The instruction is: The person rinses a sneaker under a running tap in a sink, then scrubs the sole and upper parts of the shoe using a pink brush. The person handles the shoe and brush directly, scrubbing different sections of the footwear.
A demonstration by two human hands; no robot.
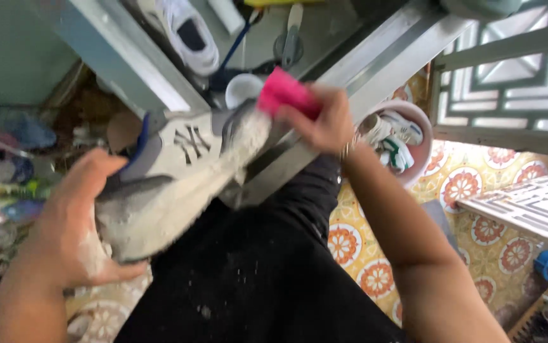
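Observation:
My left hand [74,225] grips the heel end of a grey and white sneaker [182,171] with blue trim, held sole-side toward me over my lap in black trousers [255,273]. Whitish foam or residue coats the sole and my left palm. My right hand [324,121] holds a bright pink sponge [283,92] pressed against the toe end of the sneaker.
A pink tub [423,149] with white and green shoes sits on the patterned orange tile floor [477,184] to the right. A metal table frame [382,60] crosses above; another white sneaker [188,32], scissors [290,41] and a white cup [242,89] lie beyond. A white plastic grate [534,206] lies at right.

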